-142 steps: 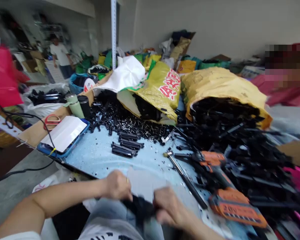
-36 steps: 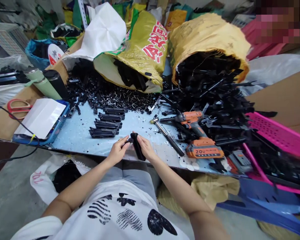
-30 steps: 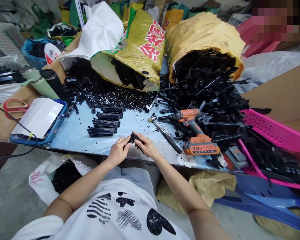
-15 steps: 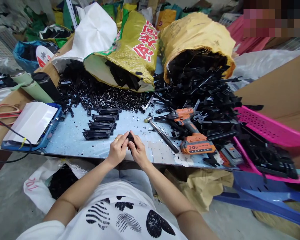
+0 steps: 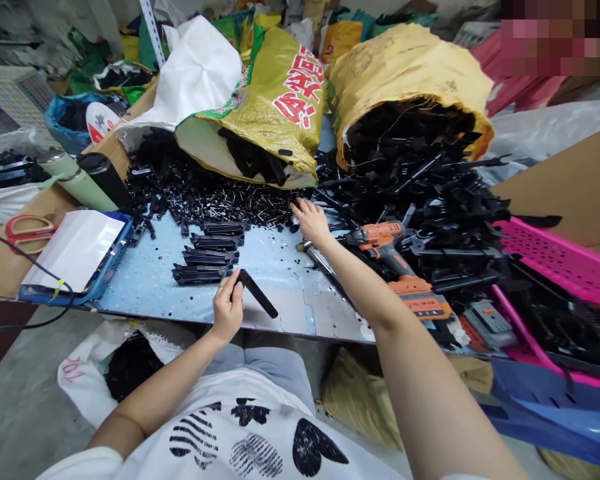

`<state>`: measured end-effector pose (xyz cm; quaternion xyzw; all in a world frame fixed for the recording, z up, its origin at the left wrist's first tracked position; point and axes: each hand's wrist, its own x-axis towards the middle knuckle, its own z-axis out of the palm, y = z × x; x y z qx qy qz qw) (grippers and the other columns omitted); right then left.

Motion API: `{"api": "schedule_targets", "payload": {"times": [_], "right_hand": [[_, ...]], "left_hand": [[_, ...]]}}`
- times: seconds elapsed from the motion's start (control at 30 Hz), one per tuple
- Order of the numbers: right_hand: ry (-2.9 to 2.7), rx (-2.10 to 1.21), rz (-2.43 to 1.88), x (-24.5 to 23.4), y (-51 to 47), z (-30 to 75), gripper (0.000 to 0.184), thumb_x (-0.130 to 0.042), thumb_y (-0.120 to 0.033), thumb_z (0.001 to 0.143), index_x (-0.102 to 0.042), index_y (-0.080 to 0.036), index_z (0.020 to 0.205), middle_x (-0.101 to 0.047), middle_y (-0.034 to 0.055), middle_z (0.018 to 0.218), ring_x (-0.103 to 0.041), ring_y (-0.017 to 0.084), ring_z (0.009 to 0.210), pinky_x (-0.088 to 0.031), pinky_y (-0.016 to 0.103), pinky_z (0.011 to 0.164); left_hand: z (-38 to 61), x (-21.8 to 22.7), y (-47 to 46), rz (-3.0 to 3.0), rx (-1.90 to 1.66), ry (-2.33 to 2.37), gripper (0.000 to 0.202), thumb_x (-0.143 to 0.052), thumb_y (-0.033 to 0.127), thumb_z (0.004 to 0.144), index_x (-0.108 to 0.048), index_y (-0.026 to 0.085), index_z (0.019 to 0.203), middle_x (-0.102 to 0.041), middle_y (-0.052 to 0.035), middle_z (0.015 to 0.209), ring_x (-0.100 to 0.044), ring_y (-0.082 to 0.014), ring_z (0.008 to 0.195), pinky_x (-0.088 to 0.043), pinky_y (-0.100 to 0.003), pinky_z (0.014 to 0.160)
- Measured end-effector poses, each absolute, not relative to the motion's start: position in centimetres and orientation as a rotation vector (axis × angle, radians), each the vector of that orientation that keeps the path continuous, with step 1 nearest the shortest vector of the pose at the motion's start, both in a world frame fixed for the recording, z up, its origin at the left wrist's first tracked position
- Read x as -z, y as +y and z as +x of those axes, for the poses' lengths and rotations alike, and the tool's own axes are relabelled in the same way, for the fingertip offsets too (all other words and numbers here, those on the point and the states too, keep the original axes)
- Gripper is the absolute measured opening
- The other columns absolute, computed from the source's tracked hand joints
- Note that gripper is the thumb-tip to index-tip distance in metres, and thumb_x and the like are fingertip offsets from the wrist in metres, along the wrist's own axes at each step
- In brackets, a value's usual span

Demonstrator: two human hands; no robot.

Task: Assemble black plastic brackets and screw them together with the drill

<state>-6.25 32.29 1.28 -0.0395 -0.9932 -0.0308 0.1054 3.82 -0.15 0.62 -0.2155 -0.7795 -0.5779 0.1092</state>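
Pinching slim black bar (image 5: 259, 295) in left fingers (image 5: 225, 288), perhaps leaving half-curled right fingers (image 5: 305, 208) free beside silver-flecked black heap (image 5: 250, 203); cannot tell their hold.

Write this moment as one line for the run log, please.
left hand: holds black bar | right hand: at small-parts pile | blue bench top: black assemblies

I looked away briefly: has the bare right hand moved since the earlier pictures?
Yes: the right hand has moved forward, nearer the mouth of the olive-yellow printed plastic sack.
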Motion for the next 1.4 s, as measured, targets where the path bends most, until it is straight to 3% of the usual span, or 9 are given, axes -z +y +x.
{"api": "schedule_targets", "payload": {"times": [0.13, 0.23, 0.4, 0.57, 0.77, 0.87, 1.07, 1.27, 1.4], "right_hand": [[-3.034, 0.334, 0.031, -1.6, 35.2, -8.0, 0.037, -0.038, -0.013, 0.087, -0.057, -0.011, 0.119, -0.035, 0.0138, 0.144, -0.027, 0.029, 0.134, -0.014, 0.057, 0.108], [-2.884, 0.067, -0.008, -3.2, 31.4, -5.3, 0.039, -0.035, -0.021, 0.093, -0.05, -0.015, 0.128, -0.032, 0.0115, 0.145, -0.022, 0.029, 0.137, -0.003, 0.061, 0.108], [-2.74, -1.123, 0.392, -5.3, 19.1, 4.5, 0.059, -0.036, -0.045, 0.094, -0.021, -0.024, 0.147, -0.049, 0.0087, 0.132, -0.052, 0.02, 0.113, -0.043, 0.04, 0.096], [-2.414, -1.464, 0.131, -3.7, 11.6, 9.7, 0.052, -0.035, -0.039, 0.096, -0.026, -0.026, 0.146, -0.052, 0.0093, 0.127, -0.058, 0.016, 0.096, -0.048, 0.032, 0.087], [-2.505, -1.371, 0.104, -2.4, 12.2, 8.4, 0.052, -0.029, -0.04, 0.097, -0.025, -0.023, 0.146, -0.052, 0.0096, 0.125, -0.055, 0.018, 0.102, -0.047, 0.031, 0.086], [-2.814, -0.951, 0.059, -2.5, 18.0, 4.5, 0.047, -0.029, -0.035, 0.097, -0.037, -0.02, 0.141, -0.056, 0.0106, 0.117, -0.053, 0.02, 0.102, -0.045, 0.035, 0.086], [-3.122, 0.072, -0.21, -2.3, 32.1, -4.1, 0.031, -0.041, -0.014, 0.088, -0.057, -0.006, 0.114, -0.05, 0.0209, 0.122, -0.041, 0.03, 0.115, -0.035, 0.042, 0.09], [-3.085, 0.064, -0.026, -4.2, 32.6, -2.1, 0.035, -0.034, -0.035, 0.096, -0.053, -0.014, 0.116, -0.06, 0.0137, 0.105, -0.054, 0.023, 0.097, -0.035, 0.035, 0.085], [-3.16, -0.368, 0.11, -6.0, 28.6, 5.8, 0.045, -0.037, -0.052, 0.093, -0.049, -0.016, 0.117, -0.062, 0.0094, 0.098, -0.058, 0.019, 0.08, -0.038, 0.026, 0.067]], "left_hand": [[3.6, -2.1, -0.6, -0.789, 1.606, -2.187, 0.037, -0.041, 0.027, 0.094, -0.053, 0.019, 0.127, -0.061, -0.0093, 0.1, -0.06, -0.0131, 0.081, -0.05, -0.026, 0.073], [3.2, -2.4, -0.9, -0.838, 1.573, -2.145, 0.037, -0.042, 0.024, 0.093, -0.052, 0.019, 0.129, -0.061, -0.0089, 0.099, -0.059, -0.0148, 0.088, -0.05, -0.028, 0.077], [3.5, -2.4, -0.7, -0.727, 1.597, -2.195, 0.038, -0.039, 0.03, 0.095, -0.052, 0.019, 0.129, -0.06, -0.0099, 0.102, -0.059, -0.0155, 0.089, -0.05, -0.029, 0.078], [5.1, -3.3, 0.9, -0.628, 1.605, -2.117, 0.037, -0.037, 0.027, 0.095, -0.054, 0.018, 0.126, -0.061, -0.0109, 0.1, -0.057, -0.0159, 0.09, -0.049, -0.03, 0.077], [5.2, -2.0, 1.0, -0.52, 1.706, -2.214, 0.038, -0.038, 0.032, 0.095, -0.053, 0.015, 0.125, -0.061, -0.0123, 0.105, -0.059, -0.0152, 0.084, -0.05, -0.028, 0.074], [5.5, -0.1, -0.2, -0.406, 1.77, -2.527, 0.046, -0.037, 0.035, 0.094, -0.039, 0.014, 0.135, -0.061, -0.0111, 0.098, -0.059, -0.0128, 0.068, -0.05, -0.026, 0.062], [4.7, -0.3, -1.5, -1.113, 0.77, -2.688, 0.047, -0.054, 0.024, 0.083, -0.048, 0.021, 0.13, -0.045, -0.0146, 0.132, -0.04, -0.031, 0.124, -0.033, -0.05, 0.1], [1.7, -1.3, 0.2, -1.831, 0.347, -2.684, 0.026, -0.04, 0.021, 0.093, -0.06, 0.016, 0.108, -0.061, -0.0094, 0.095, -0.055, -0.0221, 0.094, -0.04, -0.038, 0.086], [1.2, -0.7, 0.4, -1.846, 0.37, -2.675, 0.031, -0.044, 0.027, 0.092, -0.053, 0.018, 0.12, -0.057, -0.0107, 0.107, -0.052, -0.0229, 0.098, -0.04, -0.036, 0.084]]}}
